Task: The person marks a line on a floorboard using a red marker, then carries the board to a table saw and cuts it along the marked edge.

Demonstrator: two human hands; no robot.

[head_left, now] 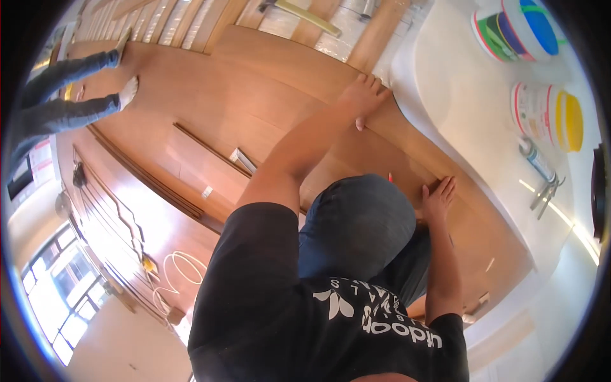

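Note:
My left hand point(364, 95) is stretched far forward and lies flat, fingers spread, on a brown wooden floor board point(267, 89) close to the curved white edge point(414, 108). Nearer to me, my right hand point(439, 196) presses palm-down on the same wooden flooring point(471, 216), also by the white edge. Neither hand holds anything. My bent knee in grey-blue trousers point(356, 223) sits between my arms and hides the floor under it. A small red tip point(389, 177) shows just beyond the knee.
Another person's legs in jeans and white socks point(76, 89) stand at the upper left. Two lidded buckets point(519, 28) point(550, 114) and a caulking gun point(540, 167) rest on the white surface at the right. Wrapped planks point(305, 19) lie at the top, a white cable coil point(181, 267) at the lower left.

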